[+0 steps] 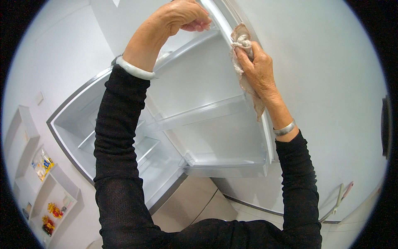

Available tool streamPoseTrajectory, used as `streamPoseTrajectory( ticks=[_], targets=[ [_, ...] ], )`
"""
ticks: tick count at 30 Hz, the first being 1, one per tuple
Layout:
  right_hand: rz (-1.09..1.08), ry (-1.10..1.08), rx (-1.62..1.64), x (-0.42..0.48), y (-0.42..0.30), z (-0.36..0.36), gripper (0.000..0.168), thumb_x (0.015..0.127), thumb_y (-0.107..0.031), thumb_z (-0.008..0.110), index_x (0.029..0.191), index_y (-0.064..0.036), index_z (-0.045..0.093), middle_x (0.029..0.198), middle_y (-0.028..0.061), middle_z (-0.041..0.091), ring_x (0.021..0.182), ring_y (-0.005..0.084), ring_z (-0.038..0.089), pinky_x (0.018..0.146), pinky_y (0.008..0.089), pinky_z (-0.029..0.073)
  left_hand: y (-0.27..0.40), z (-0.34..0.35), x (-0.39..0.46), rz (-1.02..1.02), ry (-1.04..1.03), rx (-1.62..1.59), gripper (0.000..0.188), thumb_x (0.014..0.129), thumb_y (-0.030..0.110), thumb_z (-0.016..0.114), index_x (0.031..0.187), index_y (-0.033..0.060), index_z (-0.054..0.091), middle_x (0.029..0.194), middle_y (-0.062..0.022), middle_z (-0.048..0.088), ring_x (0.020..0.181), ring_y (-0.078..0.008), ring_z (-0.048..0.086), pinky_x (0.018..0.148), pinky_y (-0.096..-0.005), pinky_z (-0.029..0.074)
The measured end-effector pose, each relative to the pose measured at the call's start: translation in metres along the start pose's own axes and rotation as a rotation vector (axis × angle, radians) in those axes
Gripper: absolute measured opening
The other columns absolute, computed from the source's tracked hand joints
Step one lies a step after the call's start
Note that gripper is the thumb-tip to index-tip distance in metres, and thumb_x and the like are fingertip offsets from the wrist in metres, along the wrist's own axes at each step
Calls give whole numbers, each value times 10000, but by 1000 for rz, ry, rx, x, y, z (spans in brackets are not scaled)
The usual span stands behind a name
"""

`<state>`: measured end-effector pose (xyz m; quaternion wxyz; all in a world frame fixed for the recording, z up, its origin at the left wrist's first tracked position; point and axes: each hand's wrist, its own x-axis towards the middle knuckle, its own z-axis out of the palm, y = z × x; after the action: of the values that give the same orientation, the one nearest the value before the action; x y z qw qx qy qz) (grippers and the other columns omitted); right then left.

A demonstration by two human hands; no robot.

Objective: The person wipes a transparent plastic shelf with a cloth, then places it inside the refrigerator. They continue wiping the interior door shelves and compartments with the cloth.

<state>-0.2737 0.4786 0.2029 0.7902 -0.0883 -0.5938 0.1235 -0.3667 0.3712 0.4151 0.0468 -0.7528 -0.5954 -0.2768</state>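
The refrigerator door (199,77) stands swung open before me. My right hand (259,71) grips a crumpled, pale cloth (242,42) against the door's outer edge, and a loose end hangs below the thumb. Higher up, my left hand (186,17) is bent over near the top door shelf (189,46), its fingers curled; whether they hold or touch anything is unclear. Lower on the door are a clear middle shelf (205,112) and a clear bottom shelf (227,170). Behind my left sleeve is the lit refrigerator compartment (74,118) with glass shelves (149,149).
Beige lower fridge doors (183,202) sit under the compartment. White wall shelves (40,199) at left hold red-and-gold ornaments (55,210) and a plastic packet (43,163). At right, long handles (339,199) lean on the white wall (326,93). Floor tiles (258,214) show below.
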Motion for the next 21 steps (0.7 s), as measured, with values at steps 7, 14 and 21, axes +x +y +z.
streamPoseTrajectory(
  ticks=[7,14,21],
  targets=[
    [-16,2,-12,1,10,3,270,921,-303,601,857,-44,567,702,126,630,611,223,640,557,347,521,-6,0,-10,225,98,255,388,741,253,736,938,-77,685,752,-206,663,680,-219,679,672,-332,573],
    [-1,-6,23,-1,6,2,239,921,-273,604,856,-46,568,707,126,638,614,227,645,559,352,524,1,3,-9,174,69,257,321,724,217,728,877,-64,697,672,-151,647,566,-181,632,577,-308,565],
    [34,-19,44,-1,3,-1,233,932,-272,588,873,-47,581,706,113,642,616,209,646,562,342,527,-1,1,-3,157,25,311,336,759,309,724,808,-22,697,629,-101,612,545,-175,595,565,-296,532]
  ],
)
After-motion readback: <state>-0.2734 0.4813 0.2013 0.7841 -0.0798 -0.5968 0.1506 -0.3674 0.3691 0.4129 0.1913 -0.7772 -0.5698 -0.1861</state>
